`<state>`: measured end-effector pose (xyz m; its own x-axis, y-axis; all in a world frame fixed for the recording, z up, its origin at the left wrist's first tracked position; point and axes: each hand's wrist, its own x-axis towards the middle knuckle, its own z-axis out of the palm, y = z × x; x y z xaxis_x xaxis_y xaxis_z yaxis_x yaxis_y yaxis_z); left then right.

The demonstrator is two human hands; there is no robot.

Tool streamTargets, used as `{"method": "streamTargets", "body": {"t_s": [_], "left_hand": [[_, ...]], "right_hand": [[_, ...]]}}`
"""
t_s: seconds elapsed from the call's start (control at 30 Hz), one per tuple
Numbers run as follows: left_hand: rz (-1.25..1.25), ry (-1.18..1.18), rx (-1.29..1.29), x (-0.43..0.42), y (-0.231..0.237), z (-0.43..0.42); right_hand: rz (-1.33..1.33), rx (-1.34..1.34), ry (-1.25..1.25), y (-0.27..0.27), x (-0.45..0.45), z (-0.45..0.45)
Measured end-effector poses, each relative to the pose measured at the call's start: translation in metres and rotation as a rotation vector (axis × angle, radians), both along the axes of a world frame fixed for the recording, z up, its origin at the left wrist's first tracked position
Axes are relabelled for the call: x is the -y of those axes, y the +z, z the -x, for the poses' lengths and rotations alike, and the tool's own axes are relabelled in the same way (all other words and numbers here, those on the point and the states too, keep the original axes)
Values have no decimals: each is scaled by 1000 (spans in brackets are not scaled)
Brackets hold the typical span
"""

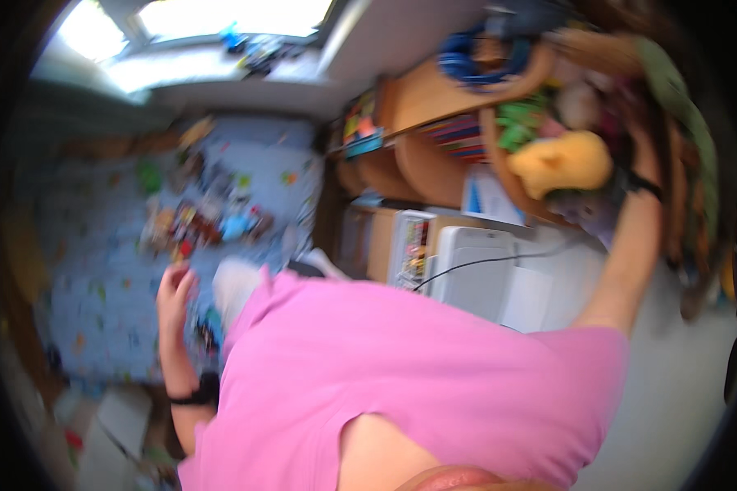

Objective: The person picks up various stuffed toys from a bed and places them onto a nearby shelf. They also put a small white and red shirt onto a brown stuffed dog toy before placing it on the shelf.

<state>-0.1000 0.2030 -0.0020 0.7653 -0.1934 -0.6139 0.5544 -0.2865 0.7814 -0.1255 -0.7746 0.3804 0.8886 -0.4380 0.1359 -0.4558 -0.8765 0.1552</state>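
Observation:
My right arm reaches up to a wooden shelf packed with soft toys at the right. My right hand [642,138] is blurred among them, and whether its fingers grip anything cannot be made out. Beside it lies a yellow plush toy [562,162], with a green plush toy [521,121] behind and a grey-purple plush toy [583,212] below. A long green plush toy [682,98] hangs at the far right. My left hand [175,294] hangs over the blue patterned bedding [123,264], its fingers loosely bent and apart, with nothing visible in them.
Small toys [206,224] lie heaped on the bedding. Below the shelving [442,166], a white device [476,261] has a black cable [479,262] across it. A blue coil [484,58] rests on the shelf top. Objects [264,52] stand on the windowsill.

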Motion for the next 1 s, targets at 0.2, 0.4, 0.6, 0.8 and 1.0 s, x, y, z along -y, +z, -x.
{"method": "streamTargets", "body": {"t_s": [0.2,0.4,0.6,0.8,1.0], "left_hand": [[-142,173,-105,-106,-64,28],[-940,-96,-98,-216,-94,72],[-786,-348,-25,-200,-126,71],[-373,-980,-378,-106,-199,122],[-524,-901,-677,-114,-231,196]], "right_hand": [[-96,-90,7,3,-42,102],[-196,-23,-83,54,-212,185],[-589,14,40,31,-477,125],[-1280,-363,130,-203,-611,-21],[-668,-953,684,-586,-765,-102]]}}
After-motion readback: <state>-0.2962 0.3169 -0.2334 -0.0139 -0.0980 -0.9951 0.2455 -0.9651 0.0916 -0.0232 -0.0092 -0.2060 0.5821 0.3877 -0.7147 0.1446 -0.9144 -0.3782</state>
